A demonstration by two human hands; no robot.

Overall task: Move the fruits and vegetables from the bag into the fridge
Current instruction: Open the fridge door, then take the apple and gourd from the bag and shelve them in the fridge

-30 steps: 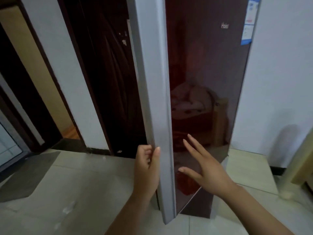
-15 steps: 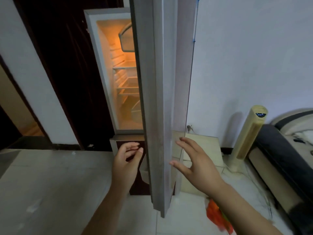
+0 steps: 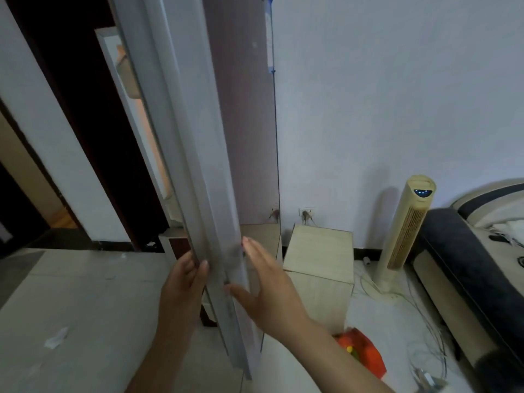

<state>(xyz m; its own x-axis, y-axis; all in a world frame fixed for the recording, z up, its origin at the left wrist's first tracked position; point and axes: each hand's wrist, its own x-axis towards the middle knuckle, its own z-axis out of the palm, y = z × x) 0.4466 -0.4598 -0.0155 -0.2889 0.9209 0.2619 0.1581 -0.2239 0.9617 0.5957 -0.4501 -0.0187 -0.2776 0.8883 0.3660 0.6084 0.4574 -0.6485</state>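
Note:
The fridge door (image 3: 198,165) stands open and edge-on in the middle of the view. It hides most of the lit fridge interior (image 3: 147,131) behind it on the left. My left hand (image 3: 181,287) grips the door's edge low down, thumb on the edge and fingers hidden behind it. My right hand (image 3: 269,287) lies with straight fingers against the door's dark outer face. An orange bag (image 3: 365,353) lies on the floor at the lower right, with something yellow and green showing inside.
A pale wooden box (image 3: 320,251) stands against the wall right of the door. Beyond it are a cream tower fan (image 3: 405,222), loose cables (image 3: 419,321) on the floor and a dark-edged sofa (image 3: 459,251). A dark doorway lies at the left.
The door has swung further open and now covers most of the interior. My left hand has gone back onto the door's edge. The view has turned right, showing more of the bag.

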